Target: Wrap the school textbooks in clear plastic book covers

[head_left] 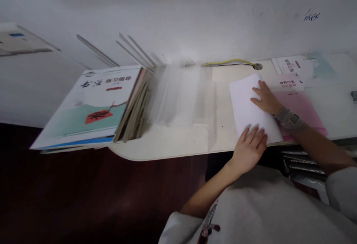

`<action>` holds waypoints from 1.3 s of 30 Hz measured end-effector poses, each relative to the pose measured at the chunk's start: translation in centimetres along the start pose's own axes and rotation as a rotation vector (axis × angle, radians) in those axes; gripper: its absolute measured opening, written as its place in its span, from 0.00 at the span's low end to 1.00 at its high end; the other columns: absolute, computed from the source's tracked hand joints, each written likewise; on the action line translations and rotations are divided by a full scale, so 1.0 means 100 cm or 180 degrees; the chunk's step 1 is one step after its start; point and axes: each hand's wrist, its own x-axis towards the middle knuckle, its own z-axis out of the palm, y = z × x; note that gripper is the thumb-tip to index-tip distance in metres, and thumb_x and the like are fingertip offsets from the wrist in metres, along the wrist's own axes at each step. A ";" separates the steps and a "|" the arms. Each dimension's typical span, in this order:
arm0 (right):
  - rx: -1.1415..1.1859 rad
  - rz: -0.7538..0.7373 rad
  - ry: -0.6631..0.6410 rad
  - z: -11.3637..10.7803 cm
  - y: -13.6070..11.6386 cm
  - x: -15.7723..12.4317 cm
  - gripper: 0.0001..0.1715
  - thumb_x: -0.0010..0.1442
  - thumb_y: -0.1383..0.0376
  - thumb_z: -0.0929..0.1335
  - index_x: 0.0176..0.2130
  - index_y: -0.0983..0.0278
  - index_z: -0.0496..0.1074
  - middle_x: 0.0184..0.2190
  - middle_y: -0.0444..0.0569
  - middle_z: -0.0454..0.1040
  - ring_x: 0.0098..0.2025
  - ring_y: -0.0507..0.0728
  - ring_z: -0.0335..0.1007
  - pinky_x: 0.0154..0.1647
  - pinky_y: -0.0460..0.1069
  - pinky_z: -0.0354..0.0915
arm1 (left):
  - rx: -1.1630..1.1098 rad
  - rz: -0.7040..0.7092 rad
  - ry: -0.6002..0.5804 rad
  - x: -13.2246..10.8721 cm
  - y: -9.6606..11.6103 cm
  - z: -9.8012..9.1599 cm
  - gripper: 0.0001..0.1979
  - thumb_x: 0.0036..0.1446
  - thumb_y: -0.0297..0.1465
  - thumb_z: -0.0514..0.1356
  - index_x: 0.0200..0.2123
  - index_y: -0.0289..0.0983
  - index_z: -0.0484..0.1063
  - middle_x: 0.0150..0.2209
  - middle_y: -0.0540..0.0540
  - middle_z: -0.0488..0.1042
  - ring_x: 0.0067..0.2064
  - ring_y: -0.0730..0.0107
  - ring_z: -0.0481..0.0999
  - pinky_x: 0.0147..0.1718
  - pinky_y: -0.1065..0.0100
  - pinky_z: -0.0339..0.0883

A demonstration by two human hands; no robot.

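Observation:
A blank white sheet [245, 103] lies on the desk in front of me, with a pink book [301, 104] partly beside and under its right side. Whether the sheet belongs to that book I cannot tell. My left hand [249, 147] rests at the sheet's lower edge, fingers spread on the paper. Higher up, my right hand [266, 98] lies on the sheet near its right side, fingers stretched apart; a grey band [290, 118] circles that wrist. Behind the pink book, a white-and-green book [305, 69] lies against the wall side.
A stack of books and papers [95, 106] overhangs the left end of the white desk [167, 145]. A blurred, whitish translucent patch [178, 95] is beside it. A yellow cable [234, 61] runs to a round hole [258, 66] by the wall [195, 21].

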 end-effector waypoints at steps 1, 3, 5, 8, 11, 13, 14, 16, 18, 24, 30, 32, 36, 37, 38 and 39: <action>0.0077 0.0038 0.0020 0.000 0.000 0.000 0.29 0.58 0.56 0.66 0.54 0.70 0.67 0.67 0.62 0.47 0.69 0.72 0.35 0.66 0.68 0.42 | 0.0032 0.0033 0.0071 0.003 0.001 0.003 0.13 0.62 0.31 0.55 0.48 0.33 0.72 0.54 0.41 0.72 0.58 0.59 0.68 0.58 0.55 0.58; 0.0296 0.0087 0.0045 -0.002 0.000 0.001 0.30 0.57 0.54 0.66 0.54 0.68 0.68 0.67 0.60 0.48 0.69 0.70 0.37 0.67 0.67 0.42 | 0.0058 0.0061 0.0211 0.006 0.002 0.006 0.12 0.62 0.29 0.55 0.47 0.33 0.72 0.51 0.41 0.74 0.53 0.62 0.72 0.54 0.58 0.62; 0.0559 0.0119 0.0078 -0.004 0.001 0.003 0.31 0.56 0.52 0.66 0.54 0.66 0.69 0.67 0.57 0.51 0.69 0.68 0.40 0.67 0.66 0.43 | 0.0013 0.0090 0.0296 0.007 0.001 0.007 0.11 0.62 0.27 0.55 0.45 0.33 0.72 0.49 0.42 0.75 0.49 0.65 0.74 0.50 0.62 0.64; 0.1003 0.0232 0.0182 -0.009 0.004 0.004 0.32 0.53 0.51 0.68 0.53 0.64 0.70 0.65 0.56 0.55 0.68 0.66 0.44 0.67 0.63 0.43 | -0.0046 0.0138 0.0306 0.006 0.002 0.004 0.09 0.62 0.26 0.54 0.43 0.32 0.73 0.44 0.43 0.77 0.43 0.68 0.75 0.43 0.65 0.66; 0.1508 0.0438 0.0258 -0.014 0.007 0.001 0.31 0.53 0.52 0.68 0.53 0.64 0.70 0.64 0.54 0.57 0.67 0.64 0.46 0.67 0.62 0.44 | -0.0018 0.0107 0.0136 0.003 0.003 0.003 0.09 0.63 0.26 0.53 0.40 0.32 0.73 0.38 0.43 0.77 0.40 0.68 0.74 0.39 0.65 0.64; 0.1729 0.0511 0.0260 -0.015 0.009 -0.001 0.31 0.53 0.52 0.67 0.54 0.63 0.70 0.65 0.54 0.56 0.67 0.64 0.47 0.67 0.62 0.45 | 0.0011 0.0063 -0.0007 0.001 0.003 0.002 0.09 0.63 0.26 0.53 0.39 0.32 0.72 0.35 0.43 0.76 0.38 0.67 0.74 0.37 0.65 0.63; 0.1750 0.0494 0.0246 -0.014 0.009 -0.002 0.32 0.53 0.53 0.68 0.54 0.63 0.69 0.66 0.53 0.55 0.67 0.64 0.47 0.67 0.62 0.45 | 0.0024 0.0040 -0.0054 -0.001 0.002 0.002 0.08 0.63 0.26 0.53 0.39 0.32 0.72 0.35 0.43 0.76 0.38 0.67 0.73 0.37 0.64 0.63; 0.1595 0.0351 0.0170 -0.011 0.009 -0.003 0.33 0.52 0.54 0.68 0.55 0.64 0.69 0.67 0.54 0.51 0.68 0.64 0.45 0.67 0.62 0.44 | 0.0043 0.0005 -0.0078 -0.005 0.000 0.000 0.08 0.63 0.26 0.53 0.39 0.32 0.72 0.34 0.44 0.75 0.37 0.67 0.73 0.36 0.64 0.62; 0.1313 0.0161 0.0068 -0.006 0.009 -0.003 0.34 0.52 0.55 0.69 0.56 0.65 0.68 0.68 0.55 0.48 0.69 0.64 0.41 0.68 0.62 0.42 | 0.0074 -0.0027 -0.0026 -0.009 -0.002 -0.003 0.08 0.62 0.26 0.53 0.38 0.32 0.72 0.33 0.44 0.75 0.36 0.67 0.72 0.36 0.65 0.62; 0.0900 -0.0064 -0.0052 0.003 0.012 -0.003 0.32 0.54 0.59 0.67 0.57 0.63 0.66 0.68 0.53 0.46 0.70 0.64 0.37 0.67 0.65 0.42 | 0.0166 -0.0159 -0.0040 -0.009 0.000 -0.007 0.07 0.61 0.26 0.54 0.35 0.34 0.72 0.32 0.45 0.74 0.37 0.66 0.71 0.36 0.64 0.60; 0.0835 -0.0120 -0.0029 0.001 0.012 -0.004 0.32 0.54 0.60 0.66 0.57 0.67 0.66 0.67 0.58 0.50 0.69 0.64 0.40 0.67 0.63 0.43 | 0.0159 -0.0131 -0.0058 -0.004 0.001 -0.009 0.08 0.60 0.25 0.54 0.28 0.35 0.69 0.27 0.48 0.71 0.32 0.67 0.69 0.33 0.64 0.59; 0.0829 -0.0099 -0.0015 0.002 0.011 -0.004 0.33 0.55 0.59 0.66 0.58 0.68 0.64 0.67 0.58 0.48 0.69 0.63 0.40 0.67 0.62 0.43 | 0.0176 -0.0272 -0.0069 -0.007 -0.001 -0.014 0.08 0.59 0.25 0.55 0.27 0.35 0.68 0.27 0.47 0.71 0.33 0.66 0.69 0.34 0.64 0.59; 0.0894 -0.0001 0.0028 0.004 0.010 -0.003 0.37 0.57 0.56 0.65 0.62 0.65 0.59 0.68 0.56 0.46 0.69 0.63 0.39 0.68 0.63 0.42 | 0.0125 -0.0342 -0.0031 -0.008 0.002 -0.017 0.05 0.60 0.28 0.56 0.34 0.34 0.71 0.35 0.45 0.75 0.39 0.65 0.72 0.39 0.63 0.63; 0.0917 0.0028 0.0046 0.004 0.011 -0.003 0.38 0.57 0.55 0.64 0.62 0.65 0.58 0.68 0.56 0.46 0.69 0.63 0.39 0.68 0.63 0.42 | 0.0109 -0.0299 0.0022 -0.005 0.004 -0.015 0.06 0.60 0.29 0.56 0.39 0.34 0.72 0.39 0.45 0.76 0.41 0.64 0.73 0.41 0.63 0.63; 0.0938 0.0050 0.0062 0.005 0.011 -0.003 0.38 0.58 0.54 0.64 0.63 0.65 0.57 0.68 0.55 0.46 0.69 0.63 0.39 0.68 0.63 0.41 | 0.0113 -0.0242 0.0065 -0.001 0.007 -0.013 0.09 0.61 0.30 0.56 0.43 0.34 0.71 0.43 0.43 0.76 0.44 0.64 0.73 0.43 0.62 0.64; 0.0957 0.0069 0.0076 0.006 0.012 -0.003 0.39 0.58 0.53 0.63 0.64 0.64 0.55 0.68 0.55 0.46 0.69 0.63 0.39 0.68 0.63 0.41 | 0.0138 -0.0172 0.0068 0.003 0.009 -0.009 0.13 0.62 0.30 0.55 0.48 0.34 0.70 0.48 0.42 0.75 0.47 0.63 0.73 0.46 0.62 0.64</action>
